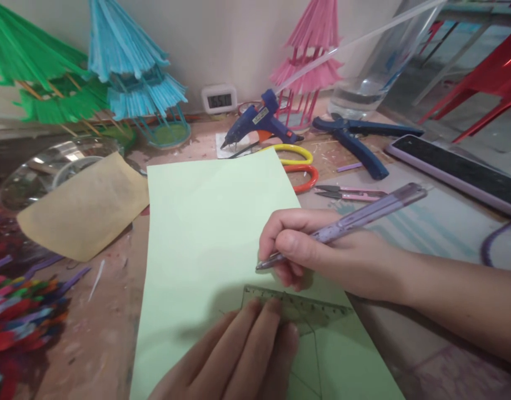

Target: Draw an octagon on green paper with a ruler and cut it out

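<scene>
A pale green sheet of paper (201, 222) lies before me with thin drawn lines on its lower part. On it rests a clear set square (322, 311) with markings along its upper edge. My left hand (234, 355) lies over the set square, fingers stretched out and pressing it to the paper; part of it is hidden beneath them. In my right hand (309, 250) a purple pen (355, 214) is pinched between thumb and fingers. Its tip is just above or on the paper, above the set square's upper edge; contact I cannot tell.
Behind the paper are a blue glue gun (259, 119), scissors (307, 178), thread snips (351, 193), blue pliers (355, 139) and a phone (455, 169). Green (39, 55), blue (126, 44) and pink (314, 72) tiered models stand along the wall. Left are tan paper (89, 208) and colourful scraps (22, 316).
</scene>
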### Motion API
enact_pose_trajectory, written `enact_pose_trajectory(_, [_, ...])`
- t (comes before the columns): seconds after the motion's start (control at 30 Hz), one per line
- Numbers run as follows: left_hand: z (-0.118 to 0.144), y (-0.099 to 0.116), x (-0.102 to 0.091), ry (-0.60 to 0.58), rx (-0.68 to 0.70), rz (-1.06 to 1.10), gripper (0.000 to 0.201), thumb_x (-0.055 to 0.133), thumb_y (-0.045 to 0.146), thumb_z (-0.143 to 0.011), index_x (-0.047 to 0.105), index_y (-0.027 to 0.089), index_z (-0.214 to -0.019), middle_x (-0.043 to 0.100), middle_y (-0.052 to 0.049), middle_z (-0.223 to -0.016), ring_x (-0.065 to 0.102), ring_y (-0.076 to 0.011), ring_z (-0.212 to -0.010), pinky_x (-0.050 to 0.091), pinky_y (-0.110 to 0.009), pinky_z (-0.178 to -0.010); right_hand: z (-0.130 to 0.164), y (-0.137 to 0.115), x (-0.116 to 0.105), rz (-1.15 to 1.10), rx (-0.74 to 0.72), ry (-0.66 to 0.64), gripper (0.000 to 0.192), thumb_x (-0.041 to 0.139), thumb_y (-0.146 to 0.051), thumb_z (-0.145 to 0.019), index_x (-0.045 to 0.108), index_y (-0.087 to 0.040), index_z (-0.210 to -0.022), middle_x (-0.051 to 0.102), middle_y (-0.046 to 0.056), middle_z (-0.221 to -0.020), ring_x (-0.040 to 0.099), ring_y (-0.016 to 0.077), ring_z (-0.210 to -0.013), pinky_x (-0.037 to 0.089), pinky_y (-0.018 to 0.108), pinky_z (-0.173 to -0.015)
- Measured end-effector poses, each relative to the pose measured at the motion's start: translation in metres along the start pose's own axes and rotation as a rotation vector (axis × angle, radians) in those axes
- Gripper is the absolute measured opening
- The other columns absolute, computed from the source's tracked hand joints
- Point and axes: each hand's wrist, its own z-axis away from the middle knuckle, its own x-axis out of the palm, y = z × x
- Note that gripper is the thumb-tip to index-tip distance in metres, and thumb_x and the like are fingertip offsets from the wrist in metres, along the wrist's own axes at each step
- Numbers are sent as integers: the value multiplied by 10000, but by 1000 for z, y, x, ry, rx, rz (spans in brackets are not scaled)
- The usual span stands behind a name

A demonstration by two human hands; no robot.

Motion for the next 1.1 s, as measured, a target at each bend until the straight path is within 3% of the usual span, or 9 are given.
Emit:
enact_pose_trajectory(0.77, [0,-1,1,-23,-2,20,386,342,103,-1059,676,199,-1229,649,-48,-1329,561,-169,-1312,304,-325,-1229,0,-5,-1,43,-8,-23,441,602,-603,-944,575,-188,-799,606,-28,-659,533,90,-548,422,211,-521])
enact_pose_trajectory(0.97, [3,0,-1,-18,-6,28,384,355,102,-1053,678,202,-1234,650,-43,-1336,536,-168,-1347,299,-317,-1240,4,-6,1,300,-116,16,375,561,-363,-978,472,-204,-650,479,-60,-578,427,79,-528,343,216,-512])
enact_pose_trajectory(1.1, [3,0,-1,-30,-6,20,392,368,91,-1036,684,215,-1230,657,-29,-1335,533,-159,-1349,286,-312,-1251,5,-4,1,408,-191,-6,372,504,-321,-990,438,-213,-640,443,-54,-596,392,89,-528,321,234,-503])
